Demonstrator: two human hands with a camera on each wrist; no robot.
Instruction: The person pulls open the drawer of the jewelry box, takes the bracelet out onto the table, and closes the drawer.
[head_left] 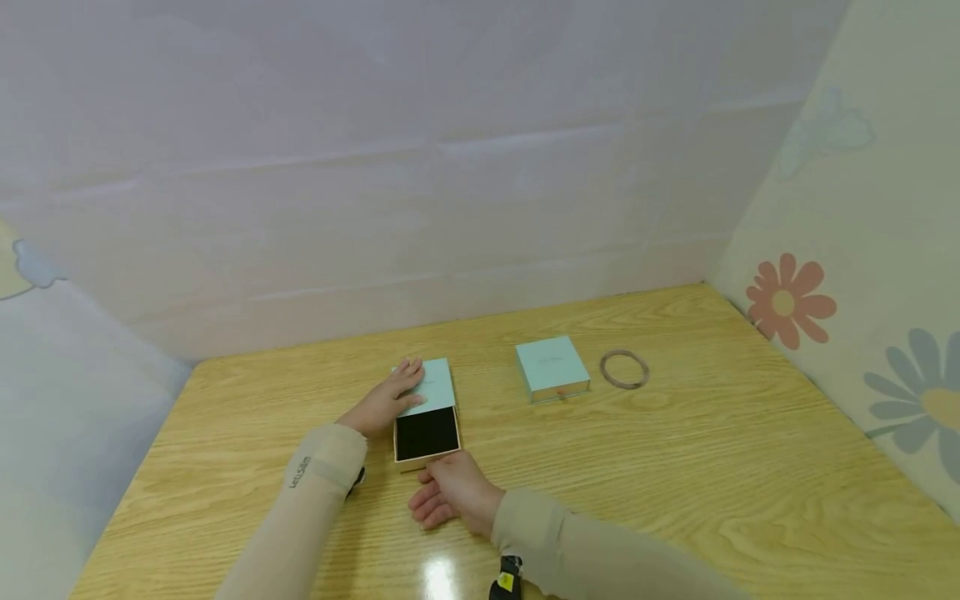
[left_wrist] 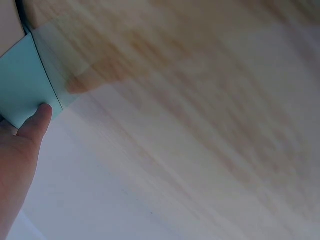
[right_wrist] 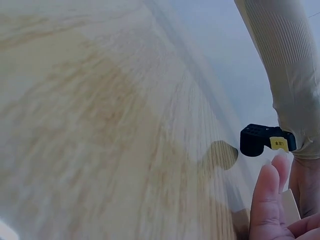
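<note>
A pale mint sliding box (head_left: 438, 385) lies on the table with its drawer (head_left: 426, 435) drawn partly out toward me. The drawer has a black inside and a tan rim. My left hand (head_left: 384, 404) holds the cover from its left side, the thumb lying on the top face; in the left wrist view the thumb (left_wrist: 37, 122) presses near the cover's edge. At the drawer's front my right hand (head_left: 457, 492) pinches the front edge, its other fingers loosely bent below. Exactly what the right thumb and forefinger touch is partly hidden.
A second mint box (head_left: 553, 367), closed, sits to the right on the wooden table (head_left: 675, 467). Beside it lies a brownish-pink ring-shaped bangle (head_left: 624, 369). A pale cloth wall (head_left: 375, 208) stands behind, and a flower-printed one (head_left: 862, 250) rises at the right.
</note>
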